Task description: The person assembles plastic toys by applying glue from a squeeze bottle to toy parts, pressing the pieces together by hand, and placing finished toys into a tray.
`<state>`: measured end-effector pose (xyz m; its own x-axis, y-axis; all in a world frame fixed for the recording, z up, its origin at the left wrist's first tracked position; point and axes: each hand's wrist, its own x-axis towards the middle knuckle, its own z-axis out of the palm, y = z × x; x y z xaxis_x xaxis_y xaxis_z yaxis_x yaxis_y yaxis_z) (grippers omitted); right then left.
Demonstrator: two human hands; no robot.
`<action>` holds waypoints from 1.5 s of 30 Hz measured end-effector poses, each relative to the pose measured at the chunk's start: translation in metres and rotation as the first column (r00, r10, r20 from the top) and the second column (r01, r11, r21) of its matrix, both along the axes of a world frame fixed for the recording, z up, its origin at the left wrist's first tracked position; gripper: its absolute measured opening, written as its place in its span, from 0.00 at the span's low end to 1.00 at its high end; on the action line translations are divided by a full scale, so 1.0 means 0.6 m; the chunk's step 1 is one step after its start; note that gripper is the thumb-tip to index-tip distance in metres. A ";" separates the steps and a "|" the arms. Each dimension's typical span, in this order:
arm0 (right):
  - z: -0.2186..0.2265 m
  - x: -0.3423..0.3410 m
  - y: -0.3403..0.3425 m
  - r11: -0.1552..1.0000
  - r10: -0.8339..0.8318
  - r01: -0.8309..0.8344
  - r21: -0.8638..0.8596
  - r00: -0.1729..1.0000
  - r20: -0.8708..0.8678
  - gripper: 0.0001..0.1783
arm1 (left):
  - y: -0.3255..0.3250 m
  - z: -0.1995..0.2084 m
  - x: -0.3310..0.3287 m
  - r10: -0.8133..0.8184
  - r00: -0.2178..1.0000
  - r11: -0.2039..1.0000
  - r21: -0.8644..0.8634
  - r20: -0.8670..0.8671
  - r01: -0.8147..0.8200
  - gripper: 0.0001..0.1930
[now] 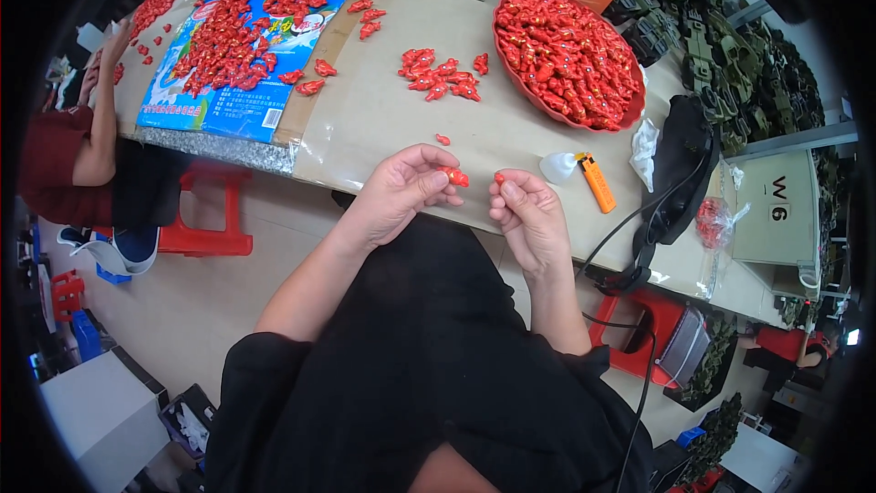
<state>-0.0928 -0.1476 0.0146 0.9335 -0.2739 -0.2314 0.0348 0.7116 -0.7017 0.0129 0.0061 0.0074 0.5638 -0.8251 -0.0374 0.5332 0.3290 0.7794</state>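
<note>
Assembly step, frame centre: your left hand (401, 190) pinches red toy piece (455, 177); right hand (527, 215) pinches small red bit (499, 179). Next move likely needs aligning bit to piece.

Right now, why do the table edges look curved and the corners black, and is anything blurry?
Head view: the fisheye lens bends the beige cardboard-covered table toward the rim and leaves black corners; lighting is even and soft, with faint glints on the round red tray of glossy red toy pieces; the left hand holding a small red plastic piece and the right hand look sharp, the outer edges softer.
</note>
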 end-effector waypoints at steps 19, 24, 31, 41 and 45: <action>-0.009 -0.003 0.021 0.813 -0.119 0.186 -0.552 0.981 0.156 0.02 | -0.014 -0.007 -0.012 -0.017 0.996 0.997 0.079 0.090 0.009 0.08; -0.010 -0.003 0.023 0.730 -0.127 0.213 -0.650 0.976 0.177 0.02 | -0.013 -0.004 -0.013 -0.008 0.995 0.997 0.081 0.103 0.000 0.08; -0.008 -0.003 0.024 0.672 -0.121 0.225 -0.705 0.973 0.196 0.03 | -0.014 -0.004 -0.014 -0.013 0.993 0.997 0.081 0.115 0.003 0.07; -0.012 -0.001 0.027 0.653 -0.128 0.235 -0.720 0.971 0.201 0.04 | -0.015 -0.002 -0.016 0.001 0.993 0.998 0.065 0.122 -0.009 0.07; -0.012 0.001 0.027 0.546 -0.130 0.284 -0.788 0.958 0.255 0.04 | -0.015 -0.006 -0.015 -0.009 0.993 0.997 0.080 0.121 0.000 0.07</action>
<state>-0.0923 -0.1314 0.0072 0.8249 -0.4626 0.3247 0.2615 -0.1969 -0.9449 0.0042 -0.0028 0.0039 0.5643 -0.8248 -0.0345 0.4343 0.2610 0.8621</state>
